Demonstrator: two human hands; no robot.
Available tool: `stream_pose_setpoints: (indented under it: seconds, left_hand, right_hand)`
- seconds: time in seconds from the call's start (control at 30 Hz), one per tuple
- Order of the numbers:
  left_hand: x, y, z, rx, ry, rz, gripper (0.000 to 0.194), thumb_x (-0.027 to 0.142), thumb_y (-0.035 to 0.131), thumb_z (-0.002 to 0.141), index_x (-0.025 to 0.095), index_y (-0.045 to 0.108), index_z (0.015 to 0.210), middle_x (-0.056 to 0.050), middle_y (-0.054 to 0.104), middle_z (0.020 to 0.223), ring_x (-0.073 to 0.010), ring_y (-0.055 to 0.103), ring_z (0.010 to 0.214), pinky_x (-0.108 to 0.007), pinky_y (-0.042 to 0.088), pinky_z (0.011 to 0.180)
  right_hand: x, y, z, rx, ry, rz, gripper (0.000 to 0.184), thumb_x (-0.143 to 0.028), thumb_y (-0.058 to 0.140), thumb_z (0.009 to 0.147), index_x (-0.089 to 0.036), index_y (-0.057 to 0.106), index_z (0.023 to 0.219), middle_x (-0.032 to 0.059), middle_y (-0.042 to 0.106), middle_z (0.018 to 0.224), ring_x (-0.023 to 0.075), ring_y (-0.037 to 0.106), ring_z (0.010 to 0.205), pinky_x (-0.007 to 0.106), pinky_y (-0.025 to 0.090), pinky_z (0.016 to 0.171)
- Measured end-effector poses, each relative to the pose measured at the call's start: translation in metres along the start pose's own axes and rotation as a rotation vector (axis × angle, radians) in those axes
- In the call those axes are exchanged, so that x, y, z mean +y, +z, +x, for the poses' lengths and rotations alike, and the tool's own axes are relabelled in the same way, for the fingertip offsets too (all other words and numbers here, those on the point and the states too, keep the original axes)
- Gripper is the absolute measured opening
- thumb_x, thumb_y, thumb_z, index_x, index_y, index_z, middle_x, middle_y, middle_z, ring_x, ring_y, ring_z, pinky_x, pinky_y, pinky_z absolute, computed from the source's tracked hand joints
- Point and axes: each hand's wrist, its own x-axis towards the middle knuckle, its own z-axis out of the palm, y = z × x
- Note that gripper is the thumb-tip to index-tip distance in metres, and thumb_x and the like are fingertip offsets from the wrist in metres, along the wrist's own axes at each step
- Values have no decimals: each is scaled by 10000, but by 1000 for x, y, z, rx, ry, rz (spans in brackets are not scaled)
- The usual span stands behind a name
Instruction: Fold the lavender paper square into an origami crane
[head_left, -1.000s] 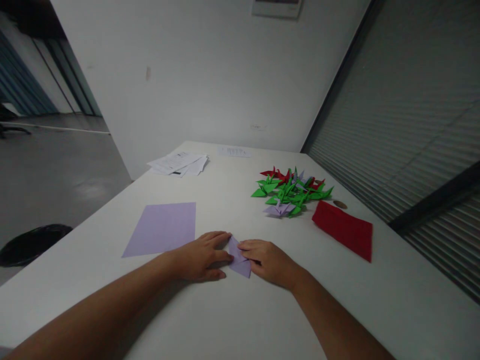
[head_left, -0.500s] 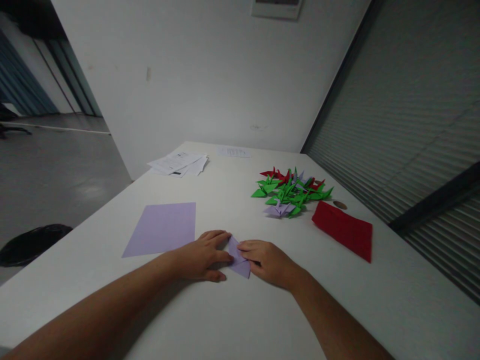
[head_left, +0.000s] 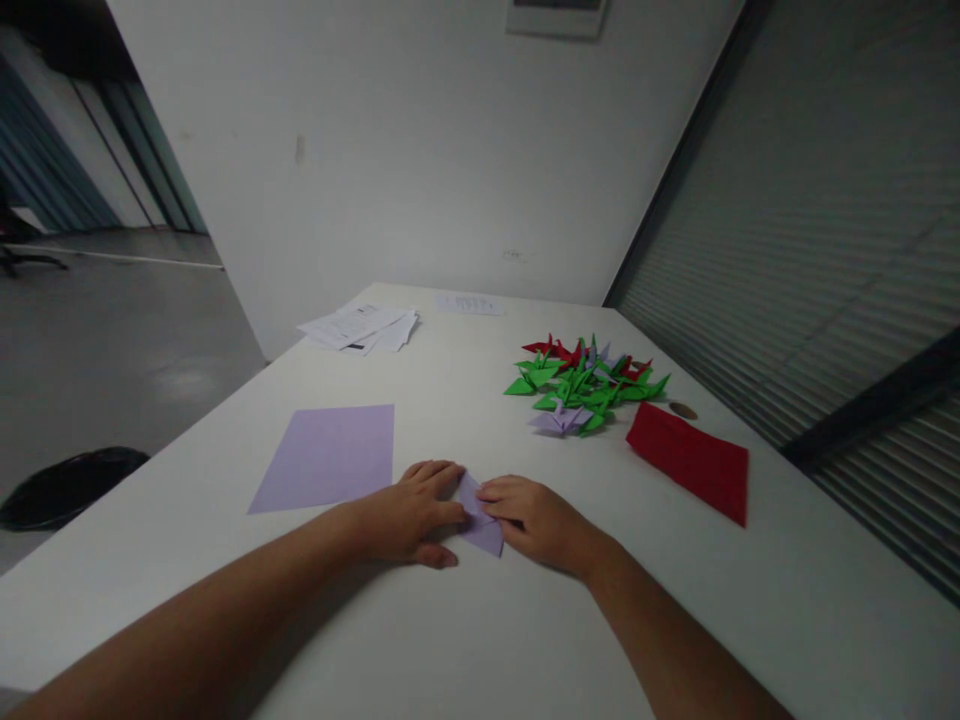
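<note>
A small folded piece of lilac origami paper (head_left: 484, 538) lies flat on the white table between my two hands. My left hand (head_left: 416, 510) rests at its left edge, fingers spread and thumb apart on the tabletop, with fingertips touching the paper. From the other side my right hand (head_left: 536, 520) presses on the paper's right part, its fingers drawn together over a fold. The fingers cover part of the folds. Left of the hands lies a flat, unfolded lilac sheet (head_left: 330, 455), partly behind my left wrist.
Several green, red and lilac folded paper cranes (head_left: 577, 385) are heaped at the back right. Beside them are a red paper stack (head_left: 694, 460) and a round table grommet (head_left: 682, 410). Printed papers (head_left: 360, 325) lie at the far left. A black-lined bin (head_left: 71, 485) stands on the floor.
Very little differs. The view has shifted slightly, and both hands remain on the folded paper, with only slight movement in the fingers.
</note>
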Motion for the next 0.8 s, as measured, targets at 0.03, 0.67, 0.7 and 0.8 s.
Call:
stream_pose_setpoints:
  seconds: [0.03,0.67,0.7,0.8]
  left_hand:
    - [0,0,-1,0,1,-1,591,635,672,857,267,633,1319,-194,346,1601,-483,336,1449,-640,321,1145]
    - [8,2,1,-2,0,3,583,622,639,894,194,629,1288,-241,369,1604,-463,334,1482,-605,330,1161]
    - [8,1,1,5,-5,-3,571,625,621,905,199,631,1286,-235,381,1598,-456,345,1478,-599,337,1160]
    - [7,1,3,45,-19,-12,477,566,562,965,195,633,1257,-220,439,1561,-411,401,1453,-565,356,1161]
  right_hand:
    - [1,0,0,8,-1,2,358,-93,676,866,-208,770,1191,110,742,1267,252,666,1206,432,527,1076]
    - [-6,-3,0,-28,26,-11,394,-78,652,857,-193,757,1219,112,720,1310,258,638,1250,444,485,1127]
    - [-6,-3,0,-27,26,-13,383,-84,652,863,-186,758,1216,115,720,1309,258,638,1250,438,485,1128]
    - [-7,-3,1,-39,31,-20,355,-91,652,871,-161,765,1200,124,725,1298,262,640,1243,431,487,1125]
